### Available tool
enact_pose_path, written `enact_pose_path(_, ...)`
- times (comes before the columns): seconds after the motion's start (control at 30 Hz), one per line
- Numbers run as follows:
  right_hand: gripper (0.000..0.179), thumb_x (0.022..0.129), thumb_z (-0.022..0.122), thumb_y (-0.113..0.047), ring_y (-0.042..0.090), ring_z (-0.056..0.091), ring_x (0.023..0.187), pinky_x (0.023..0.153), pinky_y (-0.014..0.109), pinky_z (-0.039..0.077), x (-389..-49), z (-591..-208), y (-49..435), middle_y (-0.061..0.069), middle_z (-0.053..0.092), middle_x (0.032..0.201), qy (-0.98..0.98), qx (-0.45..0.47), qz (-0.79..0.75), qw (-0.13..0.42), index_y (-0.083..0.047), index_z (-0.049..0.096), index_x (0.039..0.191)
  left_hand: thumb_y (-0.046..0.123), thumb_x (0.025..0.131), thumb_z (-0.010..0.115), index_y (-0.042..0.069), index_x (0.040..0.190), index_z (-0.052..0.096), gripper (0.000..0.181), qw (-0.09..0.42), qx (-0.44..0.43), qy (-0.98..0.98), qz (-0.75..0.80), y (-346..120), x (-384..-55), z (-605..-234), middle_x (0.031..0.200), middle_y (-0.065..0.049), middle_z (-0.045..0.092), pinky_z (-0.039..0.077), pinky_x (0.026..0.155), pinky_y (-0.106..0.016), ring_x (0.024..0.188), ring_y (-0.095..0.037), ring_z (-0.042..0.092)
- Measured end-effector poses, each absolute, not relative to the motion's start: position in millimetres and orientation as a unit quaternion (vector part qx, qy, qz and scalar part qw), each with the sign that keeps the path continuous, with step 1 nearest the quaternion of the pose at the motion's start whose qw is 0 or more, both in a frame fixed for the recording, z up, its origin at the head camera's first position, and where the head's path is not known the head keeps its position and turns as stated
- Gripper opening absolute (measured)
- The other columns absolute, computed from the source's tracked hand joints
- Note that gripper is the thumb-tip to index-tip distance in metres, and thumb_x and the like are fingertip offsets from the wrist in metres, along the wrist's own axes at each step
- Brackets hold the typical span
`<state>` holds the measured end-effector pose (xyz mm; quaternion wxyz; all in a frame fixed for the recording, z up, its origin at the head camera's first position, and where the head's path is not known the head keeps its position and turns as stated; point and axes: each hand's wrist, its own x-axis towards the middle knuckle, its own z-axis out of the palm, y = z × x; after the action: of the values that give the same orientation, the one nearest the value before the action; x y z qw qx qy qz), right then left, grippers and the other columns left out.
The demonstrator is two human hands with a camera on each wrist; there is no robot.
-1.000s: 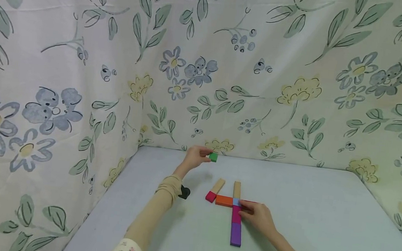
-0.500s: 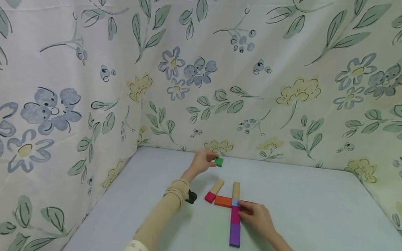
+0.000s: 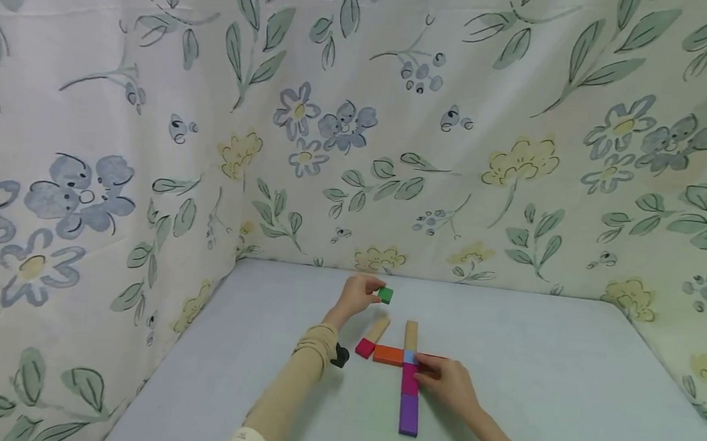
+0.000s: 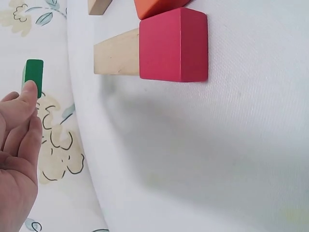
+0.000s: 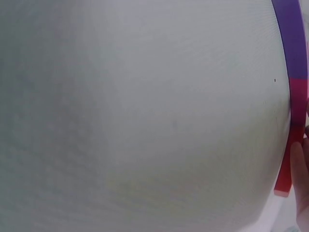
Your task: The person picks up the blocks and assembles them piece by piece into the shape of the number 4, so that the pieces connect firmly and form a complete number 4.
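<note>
In the head view my left hand [image 3: 357,297] pinches a small green block [image 3: 386,295] between fingertips and thumb, above the far part of the table. My right hand [image 3: 452,386] rests at the laid-out blocks, its fingertips at the light blue block [image 3: 409,357] and the magenta block [image 3: 410,380]. A red block [image 5: 285,176], partly hidden, lies along its finger in the right wrist view. Purple [image 3: 408,416], orange [image 3: 388,355] and plain wooden [image 3: 411,336] blocks join the cross-like layout. At the orange block's left end sits a crimson block [image 3: 364,349], with a slanted wooden block [image 3: 378,329] behind it.
The blocks lie on a white table [image 3: 555,382]. A floral cloth [image 3: 330,197] stands behind the far edge and along the left side. Dark wrist devices show at both sleeves.
My left hand has carried the green block to the right, then lower and nearer, toward the slanted wooden block. The right hand and laid-out blocks stay put; the head view has shifted slightly.
</note>
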<state>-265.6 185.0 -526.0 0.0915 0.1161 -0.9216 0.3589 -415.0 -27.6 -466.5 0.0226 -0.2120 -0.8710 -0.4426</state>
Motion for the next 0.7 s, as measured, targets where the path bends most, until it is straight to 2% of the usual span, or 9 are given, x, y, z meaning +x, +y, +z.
enact_pose_path(0.5, 0.037, 0.077, 0.076, -0.012, 0.019, 0.069, 0.093, 0.077, 0.029, 0.057, -265.5, -525.9, 184.2, 0.008, 0.072, 0.106, -0.923, 0.115, 0.353, 0.097, -0.008, 0.070, 0.113, -0.005, 0.081, 0.068, 0.000, 0.114, 0.067, 0.033, 0.004, -0.190, -0.883, -0.430, -15.0, -411.0, -487.7, 0.115, -0.015, 0.068, 0.053, 0.092, -0.036, 0.110, -0.030, 0.062)
enact_pose_path(0.7, 0.037, 0.078, 0.076, -0.012, 0.021, 0.069, 0.094, 0.078, 0.032, 0.057, -265.6, -525.9, 185.3, 0.009, 0.072, 0.107, -0.923, 0.121, 0.354, 0.092, -0.006, 0.069, 0.114, -0.004, 0.081, 0.068, 0.002, 0.114, 0.067, 0.034, 0.005, -0.185, -0.894, -0.409, -8.6, -411.4, -494.8, 0.114, -0.013, 0.068, 0.052, 0.091, -0.036, 0.109, -0.028, 0.062)
